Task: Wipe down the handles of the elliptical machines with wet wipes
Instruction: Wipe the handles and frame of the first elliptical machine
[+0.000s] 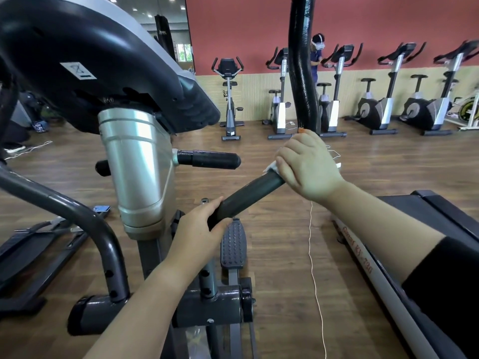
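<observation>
The elliptical's right swing handle is a dark bar that slants up from the lower middle, then bends into a tall black foam-wrapped upright. My left hand grips the bar's lower part. Higher up, at the bend, my right hand wraps a white wet wipe round the bar; only small bits of the wipe show past the fingers. A short fixed black grip sticks out of the silver column just left of my right hand.
The console housing looms at upper left, with the left swing arm curving down below it. A treadmill lies at right, a thin cord on the wood floor. Exercise bikes line the red wall, where another person stands.
</observation>
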`<state>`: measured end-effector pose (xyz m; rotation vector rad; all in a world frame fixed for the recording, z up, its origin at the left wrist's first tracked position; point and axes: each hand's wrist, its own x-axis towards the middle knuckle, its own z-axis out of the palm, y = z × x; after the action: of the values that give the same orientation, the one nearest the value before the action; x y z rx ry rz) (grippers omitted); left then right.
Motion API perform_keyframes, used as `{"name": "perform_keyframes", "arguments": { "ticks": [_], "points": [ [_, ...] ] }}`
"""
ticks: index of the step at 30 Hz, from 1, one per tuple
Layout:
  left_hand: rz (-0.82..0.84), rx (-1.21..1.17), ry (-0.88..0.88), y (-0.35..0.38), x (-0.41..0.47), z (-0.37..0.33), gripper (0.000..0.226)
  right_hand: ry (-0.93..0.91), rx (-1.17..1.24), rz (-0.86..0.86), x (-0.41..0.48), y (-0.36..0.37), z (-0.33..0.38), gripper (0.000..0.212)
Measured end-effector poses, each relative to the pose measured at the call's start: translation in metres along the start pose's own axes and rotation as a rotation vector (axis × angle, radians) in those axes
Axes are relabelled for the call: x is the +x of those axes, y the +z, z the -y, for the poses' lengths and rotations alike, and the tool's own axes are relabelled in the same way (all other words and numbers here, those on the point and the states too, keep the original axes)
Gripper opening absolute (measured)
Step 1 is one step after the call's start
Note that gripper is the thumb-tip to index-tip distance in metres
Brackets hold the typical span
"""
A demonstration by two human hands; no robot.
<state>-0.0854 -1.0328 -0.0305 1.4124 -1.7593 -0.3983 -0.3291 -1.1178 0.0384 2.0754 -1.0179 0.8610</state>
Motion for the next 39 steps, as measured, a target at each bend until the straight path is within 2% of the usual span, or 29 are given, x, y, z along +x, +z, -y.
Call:
{"name": "perform_keyframes", "arguments": {
  "ticks": [2,4,7,10,13,16,21,26,31,35,39],
  "points": [
    [-0.001,0.005,0.004,0.001,0.0,0.001,0.051,0.039,-0.02,-0.019,-0.004,0.01,0.021,0.037],
    [0.0,0.02,0.009,0.001,0.0,0.0,0.051,-0.068,-0.017,0.019,-0.017,0.017,0.039,0.04],
    [0.0,0.022,0.0,0.001,0.002,0.0,0.051,-0.196,0.024,0.069,-0.012,0.007,0.015,0.041],
    [0.015,0.02,-0.011,0.001,0.002,-0.001,0.051,-0.124,0.005,0.007,0.0,0.003,-0.005,0.042],
    [0.006,0.026,-0.012,0.001,0.001,-0.002,0.05,0.004,0.016,-0.038,-0.006,0.012,0.026,0.047],
    [-0.005,0.035,-0.006,0.002,0.001,0.0,0.05,-0.044,0.027,-0.006,-0.015,0.019,0.045,0.045],
    [-0.016,0.017,-0.019,0.004,-0.001,-0.001,0.051,-0.151,0.058,-0.005,-0.003,0.007,0.0,0.034],
    [-0.032,-0.001,-0.037,0.006,-0.003,0.001,0.051,-0.021,0.045,-0.098,0.0,0.012,0.01,0.028],
    [-0.036,0.011,-0.03,0.007,-0.003,-0.003,0.052,-0.002,0.024,-0.103,-0.01,0.024,0.044,0.031],
    [-0.032,0.005,-0.026,0.008,-0.007,-0.006,0.051,-0.133,0.03,-0.031,-0.009,0.01,0.018,0.038],
    [-0.037,0.002,-0.031,0.009,-0.007,-0.005,0.052,-0.003,0.03,-0.031,0.0,0.002,0.007,0.031]
  ]
}}
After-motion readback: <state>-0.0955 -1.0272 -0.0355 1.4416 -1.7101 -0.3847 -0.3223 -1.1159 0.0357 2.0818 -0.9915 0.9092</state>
